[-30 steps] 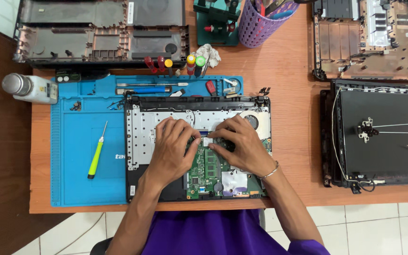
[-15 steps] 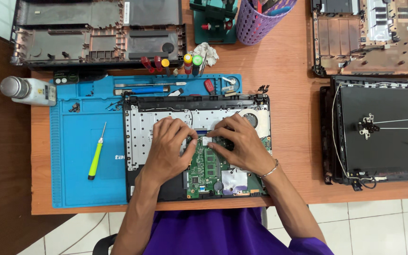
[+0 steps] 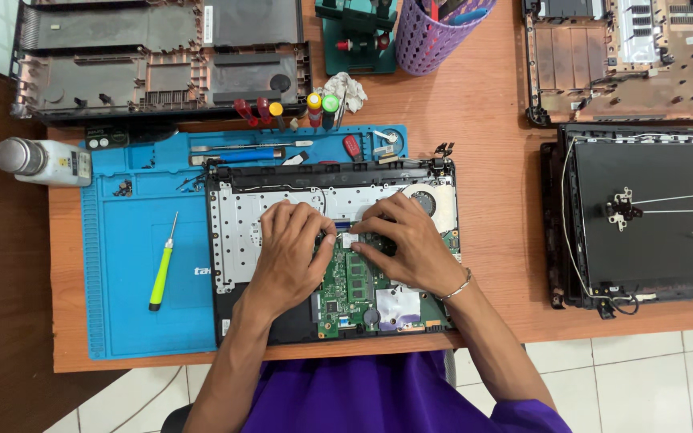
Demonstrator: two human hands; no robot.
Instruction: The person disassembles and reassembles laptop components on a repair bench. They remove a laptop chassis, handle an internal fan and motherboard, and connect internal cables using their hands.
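An opened laptop [image 3: 234,232] lies on a blue mat [image 3: 122,289] at the near edge of the wooden table [image 3: 491,120], its insides facing up. Both hands rest on it, side by side near the middle. The left hand [image 3: 290,252] lies palm down over the silver metal plate, its fingers [image 3: 282,218] bent and close together, tips pressing down at the far edge of the green circuit board [image 3: 354,293]. The right hand [image 3: 407,240] lies just to the right, with a thin bracelet at the wrist; its fingers [image 3: 378,212] are curled and drawn together, touching a small pale part between the two hands. Whether either hand actually pinches something, I cannot tell. The round fan [image 3: 425,198] sits just beyond the right hand.

On the mat to the left of the laptop lies a screwdriver [image 3: 162,269] with a yellow-green handle, well apart from the hands. Beyond the laptop, a blue-handled tool [image 3: 238,155] lies in the mat's tray, and several coloured screwdriver handles [image 3: 282,112] stand at the far edge. A silver-capped bottle [image 3: 38,160] lies on its side at the far left. A purple mesh cup [image 3: 435,32] stands at the far side. Other stripped laptop shells lie far left [image 3: 154,56], far right [image 3: 627,56] and right [image 3: 643,216].
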